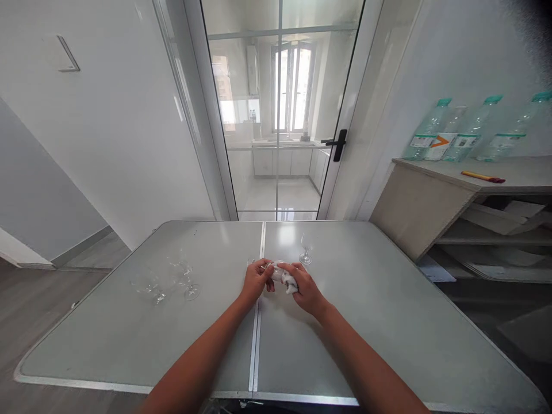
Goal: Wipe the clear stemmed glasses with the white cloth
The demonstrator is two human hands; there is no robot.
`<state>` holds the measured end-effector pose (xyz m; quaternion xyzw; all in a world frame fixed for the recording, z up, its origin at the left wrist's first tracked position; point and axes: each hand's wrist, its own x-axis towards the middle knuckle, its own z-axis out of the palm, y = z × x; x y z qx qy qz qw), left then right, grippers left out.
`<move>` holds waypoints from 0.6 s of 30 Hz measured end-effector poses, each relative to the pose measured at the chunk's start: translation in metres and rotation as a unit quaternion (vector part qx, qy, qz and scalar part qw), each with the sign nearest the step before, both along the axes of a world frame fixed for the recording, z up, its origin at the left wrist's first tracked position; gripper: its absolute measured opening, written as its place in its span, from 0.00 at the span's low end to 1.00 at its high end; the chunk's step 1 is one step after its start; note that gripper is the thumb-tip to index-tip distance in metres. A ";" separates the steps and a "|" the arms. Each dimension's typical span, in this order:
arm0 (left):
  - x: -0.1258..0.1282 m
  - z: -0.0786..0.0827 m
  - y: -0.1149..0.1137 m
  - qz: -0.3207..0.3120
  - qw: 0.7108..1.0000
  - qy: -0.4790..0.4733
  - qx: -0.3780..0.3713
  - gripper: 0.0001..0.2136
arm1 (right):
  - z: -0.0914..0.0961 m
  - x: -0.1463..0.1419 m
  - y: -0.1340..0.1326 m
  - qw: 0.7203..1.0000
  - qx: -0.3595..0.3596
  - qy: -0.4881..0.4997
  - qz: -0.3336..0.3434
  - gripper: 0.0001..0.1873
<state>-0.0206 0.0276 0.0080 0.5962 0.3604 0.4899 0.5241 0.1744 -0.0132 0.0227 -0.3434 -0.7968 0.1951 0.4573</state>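
Over the middle of the table, my left hand (257, 279) is closed around a clear stemmed glass (277, 270), which lies sideways between both hands. My right hand (307, 291) pinches a crumpled white cloth (290, 283) against the bowl end of that glass. Part of the glass is covered by fingers and cloth. Just beyond my right hand, another clear stemmed glass (306, 257) stands upright on its foot. To the left, a group of clear stemmed glasses (188, 280) is on the table; their outlines overlap and are hard to separate.
The grey table (371, 322) has a metal seam down its middle and a metal rim. Behind it is a glass door (280, 172) with a black handle. At right, a shelf unit (435, 195) carries several plastic bottles (463, 141) and a yellow-and-red stick-like item (482, 177).
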 end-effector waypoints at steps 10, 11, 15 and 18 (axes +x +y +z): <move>0.000 0.006 0.003 0.061 0.998 -0.016 -0.005 0.23 | -0.004 0.014 0.003 0.982 0.179 -0.022 -0.059 0.24; 0.000 0.007 0.003 0.072 0.997 -0.021 -0.004 0.23 | -0.005 0.015 0.003 0.977 0.188 0.012 -0.097 0.24; 0.002 0.007 0.002 0.055 0.998 -0.030 0.007 0.23 | 0.000 0.007 0.000 0.975 0.142 0.069 -0.155 0.29; 0.004 0.006 -0.001 0.018 0.999 -0.048 0.002 0.23 | 0.005 -0.002 -0.003 0.994 0.071 0.045 -0.065 0.28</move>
